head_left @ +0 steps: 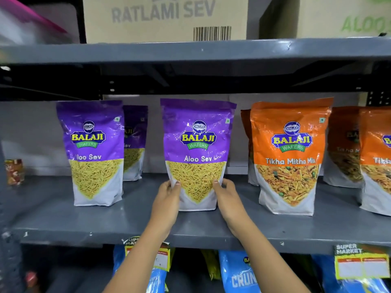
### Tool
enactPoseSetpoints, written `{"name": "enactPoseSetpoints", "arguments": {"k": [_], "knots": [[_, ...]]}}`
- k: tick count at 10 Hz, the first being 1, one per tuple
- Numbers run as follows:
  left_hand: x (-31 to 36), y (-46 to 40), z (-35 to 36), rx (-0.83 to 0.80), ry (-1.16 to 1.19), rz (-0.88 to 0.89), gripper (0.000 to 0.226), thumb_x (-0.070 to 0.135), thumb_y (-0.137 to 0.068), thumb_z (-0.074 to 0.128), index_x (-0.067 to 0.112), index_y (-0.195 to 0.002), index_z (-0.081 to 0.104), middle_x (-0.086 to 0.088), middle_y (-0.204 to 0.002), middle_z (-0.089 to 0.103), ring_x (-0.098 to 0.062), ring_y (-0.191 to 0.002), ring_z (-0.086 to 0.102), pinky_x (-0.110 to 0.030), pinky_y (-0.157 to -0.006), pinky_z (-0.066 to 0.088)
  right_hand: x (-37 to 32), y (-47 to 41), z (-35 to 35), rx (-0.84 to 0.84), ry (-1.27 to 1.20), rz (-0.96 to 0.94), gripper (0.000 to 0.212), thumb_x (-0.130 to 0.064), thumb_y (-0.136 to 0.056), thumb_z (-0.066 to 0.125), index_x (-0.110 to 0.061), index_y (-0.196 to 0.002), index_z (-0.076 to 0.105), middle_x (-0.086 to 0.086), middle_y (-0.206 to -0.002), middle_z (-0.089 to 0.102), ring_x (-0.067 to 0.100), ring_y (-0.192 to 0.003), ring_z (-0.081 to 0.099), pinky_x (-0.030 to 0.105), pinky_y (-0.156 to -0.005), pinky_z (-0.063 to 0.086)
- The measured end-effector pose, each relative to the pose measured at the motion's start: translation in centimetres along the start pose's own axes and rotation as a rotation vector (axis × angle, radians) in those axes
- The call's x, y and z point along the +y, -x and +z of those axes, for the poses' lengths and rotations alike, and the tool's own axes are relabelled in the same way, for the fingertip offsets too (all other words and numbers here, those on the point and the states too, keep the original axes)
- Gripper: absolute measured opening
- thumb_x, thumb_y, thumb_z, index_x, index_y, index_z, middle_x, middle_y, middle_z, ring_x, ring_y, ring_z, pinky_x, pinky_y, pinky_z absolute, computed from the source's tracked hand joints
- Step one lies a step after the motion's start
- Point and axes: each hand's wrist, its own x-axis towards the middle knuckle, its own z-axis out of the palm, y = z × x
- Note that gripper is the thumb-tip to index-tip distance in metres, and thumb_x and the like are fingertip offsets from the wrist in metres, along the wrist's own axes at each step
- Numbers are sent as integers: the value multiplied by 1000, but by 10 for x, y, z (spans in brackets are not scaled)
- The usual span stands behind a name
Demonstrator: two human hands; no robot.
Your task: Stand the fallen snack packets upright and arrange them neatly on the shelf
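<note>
A purple Aloo Sev packet [197, 144] stands upright in the middle of the grey shelf [84, 220]. My left hand [167, 201] grips its lower left edge and my right hand [227, 199] grips its lower right edge. Another purple Aloo Sev packet [93, 153] stands upright to the left, with a third purple packet [135, 142] behind it. To the right stands an orange Tikha Mitha Mix packet [289, 157], and more orange packets [376, 163] stand at the far right, partly cut off by the frame edge.
Cardboard boxes [165, 17] sit on the shelf above. A small jar [14, 171] stands at the far left of the shelf. Blue snack packets [239, 273] and price tags [361, 263] hang below the shelf's front edge.
</note>
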Motion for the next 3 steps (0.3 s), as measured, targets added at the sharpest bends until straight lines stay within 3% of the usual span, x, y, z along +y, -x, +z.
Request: {"name": "enactPoseSetpoints", "arguments": {"k": [2, 3], "knots": [[8, 8, -1, 13, -126, -8, 41, 41, -96, 44, 18, -129, 51, 1, -113, 60, -21, -105, 54, -30, -83, 35, -7, 9, 2, -4, 85, -34, 27, -38, -101, 47, -21, -121, 49, -4, -108, 63, 13, -94, 59, 14, -64, 40], [13, 15, 4, 97, -191, 27, 55, 42, -97, 41, 18, -146, 34, -7, -140, 52, -29, -125, 50, -32, -93, 36, -11, 12, -3, 148, 219, -292, 11, -27, -101, 48, -21, -108, 55, -1, -106, 65, 18, -101, 62, 8, -66, 41]]}}
